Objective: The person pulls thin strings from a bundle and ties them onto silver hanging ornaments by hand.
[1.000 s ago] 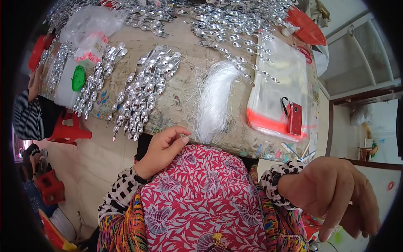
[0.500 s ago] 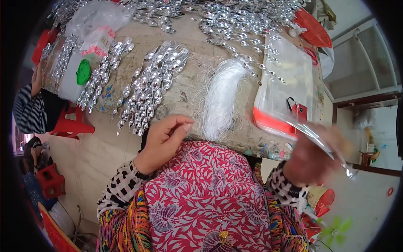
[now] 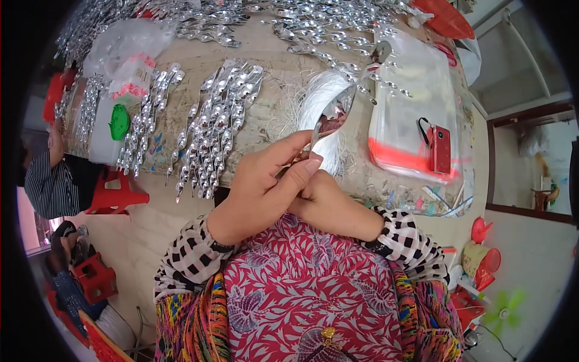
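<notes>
In front of my apron, my two hands meet at the lower end of a shiny silver strip [image 3: 341,114]. The strip bends up and away to the right, over a bundle of white thread [image 3: 329,96] on the table. My left hand [image 3: 256,190] is closed, thumb and index finger pinching the strip's end. Tucked behind it, my right hand [image 3: 338,205] is closed at the same end, its fingertips partly hidden by the left. Twisted silver strips [image 3: 220,127] lie in a bunch beyond my left hand.
More twisted silver strips [image 3: 325,30] cover the table's far side. Clear plastic bags [image 3: 398,120] with a red device [image 3: 440,149] on them lie at right. A green object [image 3: 119,122] is at left. Nearby sits a person in a striped sleeve [image 3: 39,181], beside a red stool [image 3: 117,193].
My right hand has swung in from the right with the silver strip to meet my left hand. The left has moved slightly right and now pinches the strip's end.
</notes>
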The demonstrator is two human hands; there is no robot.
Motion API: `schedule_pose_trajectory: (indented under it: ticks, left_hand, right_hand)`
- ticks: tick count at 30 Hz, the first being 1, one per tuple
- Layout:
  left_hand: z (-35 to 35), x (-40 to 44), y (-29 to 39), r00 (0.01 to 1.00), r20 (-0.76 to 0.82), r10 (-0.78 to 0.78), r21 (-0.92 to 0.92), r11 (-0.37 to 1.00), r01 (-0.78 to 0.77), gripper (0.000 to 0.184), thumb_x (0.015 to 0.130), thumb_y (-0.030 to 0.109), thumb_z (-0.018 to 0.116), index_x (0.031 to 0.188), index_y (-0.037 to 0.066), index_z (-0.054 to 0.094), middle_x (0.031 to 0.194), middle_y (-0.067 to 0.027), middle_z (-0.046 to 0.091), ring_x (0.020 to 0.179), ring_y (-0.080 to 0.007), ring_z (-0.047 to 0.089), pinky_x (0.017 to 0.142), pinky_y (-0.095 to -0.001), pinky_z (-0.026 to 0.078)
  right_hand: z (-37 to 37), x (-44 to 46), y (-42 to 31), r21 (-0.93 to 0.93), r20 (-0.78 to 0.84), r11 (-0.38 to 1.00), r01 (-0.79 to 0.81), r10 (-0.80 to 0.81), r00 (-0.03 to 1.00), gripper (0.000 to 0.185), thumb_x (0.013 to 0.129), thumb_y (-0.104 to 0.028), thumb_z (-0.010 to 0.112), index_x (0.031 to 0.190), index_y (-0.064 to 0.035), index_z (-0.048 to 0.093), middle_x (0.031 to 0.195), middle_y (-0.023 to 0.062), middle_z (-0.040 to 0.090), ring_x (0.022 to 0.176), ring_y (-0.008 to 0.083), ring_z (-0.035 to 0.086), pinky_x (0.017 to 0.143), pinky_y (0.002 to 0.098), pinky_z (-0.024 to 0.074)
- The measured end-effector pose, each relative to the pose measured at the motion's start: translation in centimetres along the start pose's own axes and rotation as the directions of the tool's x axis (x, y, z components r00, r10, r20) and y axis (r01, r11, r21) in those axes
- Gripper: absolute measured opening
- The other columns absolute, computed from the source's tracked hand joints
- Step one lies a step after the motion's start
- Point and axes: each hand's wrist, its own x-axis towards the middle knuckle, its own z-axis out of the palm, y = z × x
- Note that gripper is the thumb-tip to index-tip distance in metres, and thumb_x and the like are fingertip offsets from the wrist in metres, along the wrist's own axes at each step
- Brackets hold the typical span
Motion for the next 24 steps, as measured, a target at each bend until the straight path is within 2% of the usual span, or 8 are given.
schedule_pose_trajectory:
  ticks: [4,7,10,12,15,20,21,24]
  left_hand:
    - [-0.7,0.1,-0.6,1.000,0.005,-0.002,-0.048,0.999,0.003,0.037,0.096,0.012,0.050,0.130,-0.004,0.047,0.101,-0.0086,0.064,0.089,-0.0099,0.059,0.078,-0.0240,0.048]
    - [-1.6,0.3,-0.8,0.997,-0.073,-0.009,-0.162,0.987,-0.003,0.037,0.096,0.011,0.049,0.130,-0.004,0.047,0.099,-0.0082,0.064,0.085,-0.0108,0.060,0.078,-0.0248,0.047]
    - [-3.1,-0.2,-0.6,0.991,-0.023,-0.133,-0.167,0.978,0.128,0.036,0.095,0.010,0.049,0.129,-0.003,0.048,0.096,-0.0066,0.064,0.077,-0.0090,0.058,0.072,-0.0235,0.048]
    - [-3.4,-0.5,-1.0,0.985,-0.006,-0.172,-0.150,0.974,0.169,0.035,0.094,0.010,0.052,0.126,-0.003,0.051,0.092,-0.0049,0.064,0.074,-0.0071,0.057,0.068,-0.0216,0.046]
    - [-3.3,-1.3,-1.6,0.976,0.005,-0.218,-0.062,0.974,0.218,0.032,0.092,0.010,0.056,0.120,-0.003,0.055,0.086,-0.0024,0.063,0.070,-0.0054,0.054,0.063,-0.0201,0.044]
    - [-3.3,-3.3,-3.5,0.999,0.004,-0.052,0.299,0.953,0.048,0.029,0.088,0.008,0.060,0.115,-0.002,0.059,0.076,-0.0019,0.060,0.065,-0.0075,0.051,0.061,-0.0215,0.042]
    - [-3.5,-3.6,-3.4,0.985,0.040,-0.170,0.249,0.956,0.155,0.028,0.087,0.008,0.061,0.114,-0.001,0.060,0.080,-0.0058,0.061,0.068,-0.0082,0.053,0.063,-0.0210,0.043]
    - [-2.9,-4.5,-4.8,0.990,-0.017,-0.139,0.145,0.980,0.140,0.027,0.087,0.009,0.061,0.112,0.000,0.060,0.082,-0.0077,0.061,0.070,-0.0091,0.054,0.064,-0.0211,0.043]
  right_hand:
    - [-0.7,0.0,-1.1,0.003,0.076,1.000,0.007,-0.007,0.997,0.022,0.084,-0.017,0.063,0.097,0.0002,0.061,0.084,0.0200,0.064,0.077,0.0378,0.062,0.068,0.0399,0.0498]
    - [-2.7,-0.3,-2.1,-0.066,0.201,0.986,-0.152,0.163,0.966,0.016,0.088,-0.009,0.058,0.098,0.0032,0.061,0.086,0.0112,0.067,0.082,0.0211,0.064,0.073,0.0315,0.0496]
    - [-4.3,-0.3,-1.9,-0.028,0.051,0.970,-0.241,0.242,0.969,0.020,0.092,-0.016,0.057,0.104,0.0007,0.060,0.089,0.0095,0.066,0.076,0.0161,0.063,0.070,0.0282,0.0494]
    - [-4.9,0.0,-1.9,0.382,-0.330,0.921,-0.073,0.210,0.920,0.024,0.095,-0.018,0.055,0.111,-0.0010,0.055,0.090,0.0086,0.065,0.071,0.0110,0.060,0.067,0.0245,0.0484]
    - [-6.0,0.8,-3.5,0.400,-0.479,0.917,0.020,0.190,0.857,0.027,0.096,-0.019,0.053,0.116,-0.0016,0.049,0.091,0.0086,0.064,0.068,0.0090,0.057,0.066,0.0236,0.0479]
    - [-6.2,0.8,-2.1,0.423,-0.368,0.905,-0.042,0.214,0.905,0.018,0.096,-0.016,0.054,0.105,-0.0013,0.055,0.089,0.0064,0.064,0.069,0.0082,0.057,0.064,0.0223,0.0472]
    - [-5.9,0.7,-1.5,0.395,-0.299,0.914,-0.092,0.223,0.928,0.016,0.096,-0.016,0.054,0.101,-0.0015,0.056,0.088,0.0055,0.064,0.069,0.0081,0.057,0.063,0.0219,0.0471]
    - [-3.8,0.5,-0.7,0.407,-0.147,0.886,-0.221,0.303,0.942,0.014,0.095,-0.015,0.055,0.095,-0.0013,0.058,0.084,0.0036,0.063,0.068,0.0076,0.057,0.063,0.0211,0.0474]
